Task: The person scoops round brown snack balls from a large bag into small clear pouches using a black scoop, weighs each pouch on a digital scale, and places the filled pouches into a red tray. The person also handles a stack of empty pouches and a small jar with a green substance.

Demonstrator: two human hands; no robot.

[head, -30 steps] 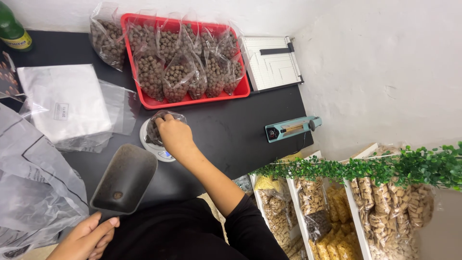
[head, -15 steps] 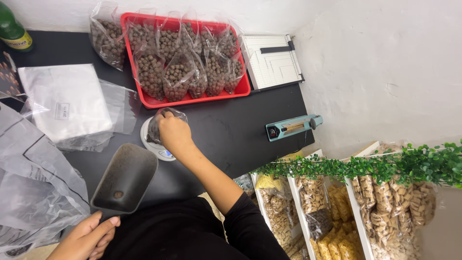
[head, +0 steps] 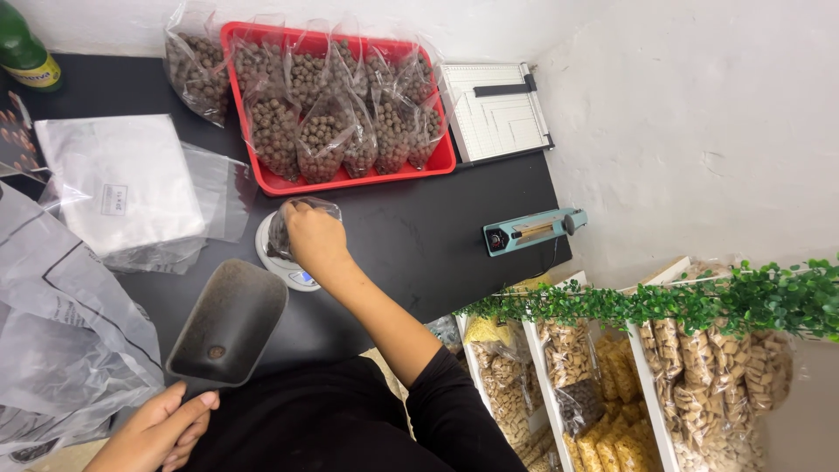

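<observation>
Holding a small clear bag (head: 288,229) of brown balls, the right hand (head: 316,238) is closed around the bag's top. The bag sits on a little round white scale (head: 281,262) on the black table (head: 419,236). The left hand (head: 162,430) is low, near the person's body, and its fingers are wrapped around the handle of a dark scoop (head: 229,322). The scoop is tipped up so you can see inside it, and only a crumb or two lies at the bottom. It is just beside the scale, on the near side. Behind the scale is a red tray (head: 441,159) packed with more clear bags (head: 336,109) of the same brown balls, standing close together. One more full bag (head: 194,70) leans just outside the tray on its left. A stack of flat clear bags (head: 118,183) lies to the left of the scale, and big crinkly plastic (head: 52,332) spreads out at the far left. A green bottle (head: 24,54) stands in the far left corner. A white paper cutter (head: 494,112) rests to the right of the tray, and a small blue sealer (head: 531,231) sits near the table's right edge. Below the table edge are bins of snacks (head: 612,385) with a string of green leaves (head: 664,301) across them.
</observation>
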